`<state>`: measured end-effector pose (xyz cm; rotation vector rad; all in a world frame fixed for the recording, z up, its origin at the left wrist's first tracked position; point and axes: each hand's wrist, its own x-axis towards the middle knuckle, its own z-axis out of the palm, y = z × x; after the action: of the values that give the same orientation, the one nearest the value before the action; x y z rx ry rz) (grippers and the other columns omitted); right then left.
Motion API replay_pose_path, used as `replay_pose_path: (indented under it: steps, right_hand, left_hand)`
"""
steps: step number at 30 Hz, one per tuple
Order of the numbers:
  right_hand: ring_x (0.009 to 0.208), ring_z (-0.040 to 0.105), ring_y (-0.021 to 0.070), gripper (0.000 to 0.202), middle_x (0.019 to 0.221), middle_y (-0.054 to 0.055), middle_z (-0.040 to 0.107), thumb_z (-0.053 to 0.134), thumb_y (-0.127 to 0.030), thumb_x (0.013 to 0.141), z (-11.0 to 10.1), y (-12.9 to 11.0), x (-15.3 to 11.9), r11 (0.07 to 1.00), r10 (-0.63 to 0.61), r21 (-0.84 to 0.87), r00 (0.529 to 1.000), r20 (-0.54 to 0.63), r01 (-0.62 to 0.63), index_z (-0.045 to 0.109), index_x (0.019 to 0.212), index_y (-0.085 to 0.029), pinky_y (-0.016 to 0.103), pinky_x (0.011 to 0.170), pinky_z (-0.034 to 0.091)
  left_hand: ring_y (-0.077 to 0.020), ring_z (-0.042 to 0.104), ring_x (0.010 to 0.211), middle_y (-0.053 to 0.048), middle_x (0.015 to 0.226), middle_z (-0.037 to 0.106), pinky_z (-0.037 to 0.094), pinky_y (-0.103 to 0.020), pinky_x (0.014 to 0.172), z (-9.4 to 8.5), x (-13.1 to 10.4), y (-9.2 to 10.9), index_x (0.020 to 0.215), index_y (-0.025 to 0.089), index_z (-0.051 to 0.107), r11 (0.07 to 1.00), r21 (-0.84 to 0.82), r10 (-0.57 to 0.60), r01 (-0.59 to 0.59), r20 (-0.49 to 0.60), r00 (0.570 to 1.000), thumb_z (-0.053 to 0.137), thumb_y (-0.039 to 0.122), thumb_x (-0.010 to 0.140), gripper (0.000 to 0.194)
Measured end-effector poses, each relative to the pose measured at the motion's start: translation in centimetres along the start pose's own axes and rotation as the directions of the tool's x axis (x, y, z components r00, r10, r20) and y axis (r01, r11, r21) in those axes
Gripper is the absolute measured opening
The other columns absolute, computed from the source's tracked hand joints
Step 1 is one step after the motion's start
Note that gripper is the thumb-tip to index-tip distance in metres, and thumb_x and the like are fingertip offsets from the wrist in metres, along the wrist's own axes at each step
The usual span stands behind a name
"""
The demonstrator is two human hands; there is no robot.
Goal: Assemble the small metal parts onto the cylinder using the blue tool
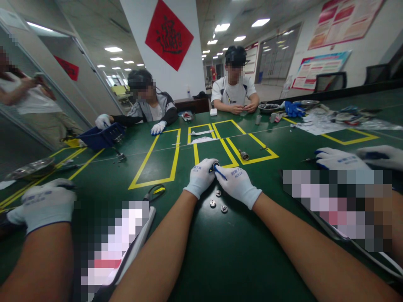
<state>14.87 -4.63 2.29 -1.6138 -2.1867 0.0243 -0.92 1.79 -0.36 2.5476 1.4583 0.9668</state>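
My left hand (201,176), in a white glove with blue fingertips, is closed around a small dark round part (215,166) at the centre of the view. My right hand (234,178), gloved the same way, meets it from the right with its fingers pressed on the same part. The fingers cover most of this part, so its shape is unclear. Just below my hands, three small metal discs (213,204) with centre hubs lie on the green table (208,260). Beyond my hands a metal cylindrical piece (244,155) lies near a yellow tape line.
Co-workers' gloved hands (48,203) flank me left and right. Tablets, blurred out, lie on both sides. A black cable (155,192) is at the left. Across the table, two people sit near a blue bin (102,136) and a dark bowl (269,108). Papers (324,121) lie at the right.
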Motion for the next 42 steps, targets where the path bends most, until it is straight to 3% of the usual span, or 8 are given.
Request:
replay_pose_path:
  steps: [9, 17, 28, 34, 42]
  right_hand:
    - [0.091, 0.072, 0.0236, 0.038, 0.105, 0.009, 0.078, 0.038, -0.039, 0.105, -0.09, -0.27, -0.08, 0.998, 0.012, -0.064, 1.000, 0.009, -0.012, 0.068, 0.123, -0.024, 0.032, 0.080, 0.046]
    - [0.095, 0.072, 0.0220, 0.034, 0.105, 0.006, 0.078, 0.040, -0.037, 0.105, 0.40, -0.08, 0.14, 0.995, 0.040, 0.092, 0.999, -0.032, -0.036, 0.071, 0.111, -0.025, 0.030, 0.083, 0.046]
    - [0.099, 0.072, 0.0229, 0.034, 0.110, 0.008, 0.078, 0.043, -0.036, 0.104, 0.60, -0.26, 0.12, 0.985, 0.053, 0.164, 0.998, -0.022, -0.049, 0.070, 0.120, -0.024, 0.031, 0.088, 0.047]
    - [0.100, 0.072, 0.0199, 0.031, 0.111, 0.005, 0.078, 0.045, -0.032, 0.103, 0.63, -0.08, 0.23, 0.947, 0.053, 0.319, 0.993, -0.103, -0.017, 0.074, 0.111, -0.023, 0.027, 0.088, 0.048]
    - [0.101, 0.071, 0.0198, 0.030, 0.111, 0.005, 0.078, 0.046, -0.032, 0.103, 0.35, 0.03, 0.24, 0.945, 0.057, 0.325, 0.992, -0.112, -0.018, 0.074, 0.111, -0.024, 0.027, 0.090, 0.048]
  left_hand:
    - [-0.0197, 0.068, 0.105, -0.004, 0.116, 0.072, 0.055, -0.031, 0.095, 0.05, -0.07, -0.02, 0.117, 0.025, 0.069, 1.000, 0.007, 0.011, -0.011, 0.025, 1.000, 0.059, 0.024, 0.092, 0.027]
    - [-0.0207, 0.068, 0.106, -0.005, 0.118, 0.072, 0.055, -0.032, 0.094, -0.14, -0.04, 0.26, 0.119, 0.026, 0.069, 0.998, 0.053, -0.020, 0.018, 0.038, 0.999, 0.058, 0.024, 0.092, 0.029]
    - [-0.0203, 0.068, 0.106, -0.005, 0.117, 0.072, 0.054, -0.032, 0.096, 0.03, 0.02, 0.27, 0.117, 0.025, 0.069, 0.999, 0.035, -0.031, 0.031, 0.000, 1.000, 0.057, 0.024, 0.092, 0.027]
    - [-0.0204, 0.068, 0.106, -0.005, 0.117, 0.072, 0.054, -0.032, 0.095, -0.18, 0.07, 0.43, 0.118, 0.025, 0.069, 0.999, 0.038, -0.023, 0.024, -0.025, 0.999, 0.059, 0.023, 0.091, 0.028]
    - [-0.0206, 0.068, 0.107, -0.005, 0.118, 0.072, 0.054, -0.032, 0.097, -0.06, 0.08, 0.41, 0.119, 0.024, 0.068, 0.999, 0.029, -0.014, 0.015, -0.034, 0.999, 0.058, 0.024, 0.092, 0.029]
